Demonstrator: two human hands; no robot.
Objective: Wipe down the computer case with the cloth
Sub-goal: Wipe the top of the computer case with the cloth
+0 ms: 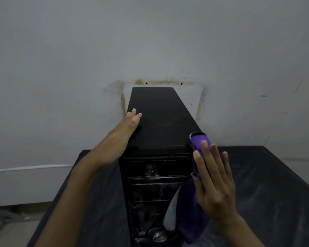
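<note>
We see a black case (157, 118) standing upright at the centre of the scene, on a table (268, 175) covered in dark sheeting. Its flat top panel runs away from us toward the far wall (150, 41); its near face is open, showing dusty horizontal bays and a metal ring low down.

A purple cloth (198, 141) lies against the case's right side. Its upper end shows at the near right corner of the top panel, and the rest hangs down past the lower front, where a pale grey underside is folded out.

Our right hand (212, 177) lies flat on the cloth, fingers straight and together, pointing away from us, pressing the cloth to the right side of the case; the fingers do not curl round it.

Our left hand (121, 132) rests along the left edge of the top panel, palm against the case's left side, fingers straight and slightly spread, holding nothing. Its fingertips (136, 119) reach onto the top surface.

Behind the case, the wall is pale grey and carries a brownish, roughly rectangular stain outline with two small dark holes along its upper line. Far left, a pale ledge crosses the wall; below it, at the near left, a strip of floor (9, 227) is visible.
</note>
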